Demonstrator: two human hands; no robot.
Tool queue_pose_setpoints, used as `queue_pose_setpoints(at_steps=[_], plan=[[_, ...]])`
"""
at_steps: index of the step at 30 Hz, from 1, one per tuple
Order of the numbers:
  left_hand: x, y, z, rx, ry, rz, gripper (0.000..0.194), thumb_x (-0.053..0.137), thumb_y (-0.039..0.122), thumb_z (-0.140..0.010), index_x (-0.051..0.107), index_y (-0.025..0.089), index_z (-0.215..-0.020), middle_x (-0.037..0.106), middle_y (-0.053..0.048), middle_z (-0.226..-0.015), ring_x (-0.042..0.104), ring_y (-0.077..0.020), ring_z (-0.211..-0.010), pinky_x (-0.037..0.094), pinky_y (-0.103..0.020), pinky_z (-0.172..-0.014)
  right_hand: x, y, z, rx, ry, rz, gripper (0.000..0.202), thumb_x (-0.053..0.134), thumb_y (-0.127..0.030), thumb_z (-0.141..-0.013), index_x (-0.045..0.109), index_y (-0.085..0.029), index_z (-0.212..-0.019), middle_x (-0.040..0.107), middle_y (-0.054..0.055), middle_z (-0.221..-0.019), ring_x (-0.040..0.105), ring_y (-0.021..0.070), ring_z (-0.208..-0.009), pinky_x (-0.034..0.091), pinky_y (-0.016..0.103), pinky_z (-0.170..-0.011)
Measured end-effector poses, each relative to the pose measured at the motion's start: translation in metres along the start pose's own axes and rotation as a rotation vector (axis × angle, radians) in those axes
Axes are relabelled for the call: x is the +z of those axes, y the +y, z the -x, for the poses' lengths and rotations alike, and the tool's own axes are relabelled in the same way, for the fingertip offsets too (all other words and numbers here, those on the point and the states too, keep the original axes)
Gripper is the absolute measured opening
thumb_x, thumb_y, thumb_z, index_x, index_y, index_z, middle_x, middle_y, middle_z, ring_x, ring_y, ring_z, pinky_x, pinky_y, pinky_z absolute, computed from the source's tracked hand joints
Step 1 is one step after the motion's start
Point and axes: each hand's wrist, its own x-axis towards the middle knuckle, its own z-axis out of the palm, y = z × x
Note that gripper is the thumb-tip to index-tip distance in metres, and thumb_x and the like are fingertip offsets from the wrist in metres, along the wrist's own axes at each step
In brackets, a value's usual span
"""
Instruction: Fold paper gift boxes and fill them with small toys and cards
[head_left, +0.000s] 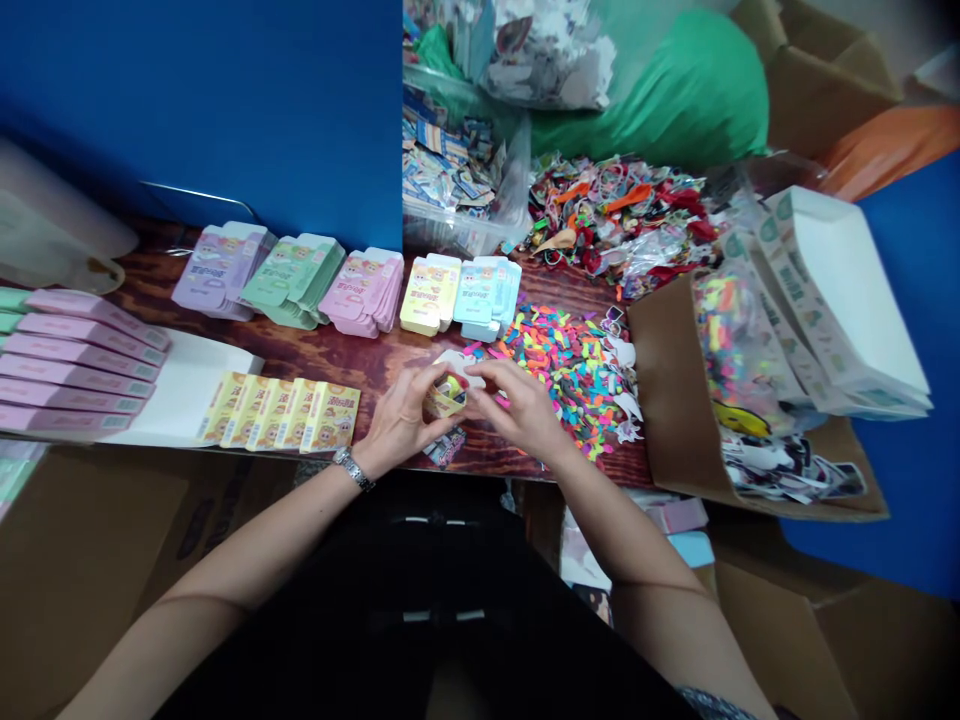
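A small yellow box with its top open is held over the table's front edge. My left hand grips it from the left, fingers wrapped around its side. Colourful contents show in the opening. The fingertips of my right hand pinch at the box's raised white flap from the right; whether they hold anything else is hidden. A small dark printed packet lies on the table just below the box. Right of my hands spreads a heap of small bright neon pieces.
Flat folded cartons stand in stacks behind: purple, green, pink, yellow and blue. Filled yellow boxes line a white tray on the left. A cardboard box bounds the right.
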Motion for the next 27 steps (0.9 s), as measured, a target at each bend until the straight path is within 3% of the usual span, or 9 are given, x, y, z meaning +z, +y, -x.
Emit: queue_pose_setpoints(at_steps=[3,8,13,16,21,27], plan=[[0.0,0.0,0.001,0.008,0.001,-0.003,0.071,0.068,0.046,-0.085,0.031,0.025,-0.142,0.055,-0.012,-0.121,0.059,-0.0245,-0.111,0.053,-0.037,-0.091,0.01,-0.003,0.004,0.046,0.092,0.03,0.032,0.051,-0.026,-0.098,0.055,-0.017,-0.128,0.064,0.008,-0.116,0.063,0.014,-0.101,0.052,0.026,-0.091],[-0.001,0.001,0.0,0.044,0.043,0.004,0.071,0.069,0.042,-0.085,0.03,0.021,-0.142,0.055,-0.012,-0.12,0.06,-0.0229,-0.109,0.053,-0.034,-0.088,0.017,-0.01,0.007,0.068,0.111,-0.064,0.024,0.048,-0.028,-0.099,0.066,-0.018,-0.111,0.067,0.005,-0.105,0.064,0.0121,-0.096,0.053,0.024,-0.086],[-0.003,0.002,-0.001,0.065,0.049,-0.016,0.072,0.068,0.041,-0.086,0.029,0.02,-0.143,0.056,-0.013,-0.121,0.061,-0.023,-0.109,0.054,-0.033,-0.087,0.014,-0.009,-0.002,0.329,0.07,-0.366,0.029,0.051,-0.039,-0.096,0.066,-0.015,-0.103,0.067,0.004,-0.092,0.063,0.0107,-0.081,0.054,0.021,-0.073],[-0.004,0.002,-0.001,0.083,0.059,-0.032,0.071,0.067,0.039,-0.087,0.029,0.02,-0.143,0.057,-0.014,-0.121,0.061,-0.0229,-0.109,0.054,-0.034,-0.089,0.015,-0.006,-0.006,0.434,0.044,-0.515,0.031,0.057,-0.041,-0.092,0.064,-0.014,-0.104,0.066,0.005,-0.095,0.064,0.011,-0.081,0.055,0.02,-0.069],[-0.003,0.002,-0.001,0.076,0.079,-0.045,0.074,0.066,0.038,-0.087,0.025,0.018,-0.145,0.057,-0.016,-0.124,0.06,-0.0247,-0.113,0.053,-0.036,-0.093,0.015,-0.008,-0.007,0.394,-0.042,-0.438,0.027,0.06,-0.033,-0.09,0.067,-0.015,-0.109,0.066,0.006,-0.099,0.065,0.012,-0.086,0.056,0.02,-0.069],[-0.005,0.002,0.001,-0.013,-0.023,-0.113,0.082,0.062,0.048,-0.089,0.02,0.016,-0.151,0.055,-0.018,-0.13,0.06,-0.0274,-0.113,0.053,-0.037,-0.092,0.012,-0.009,-0.004,0.239,0.007,-0.131,0.026,0.051,-0.028,-0.097,0.066,-0.018,-0.116,0.065,0.006,-0.108,0.064,0.0135,-0.096,0.056,0.024,-0.079]])
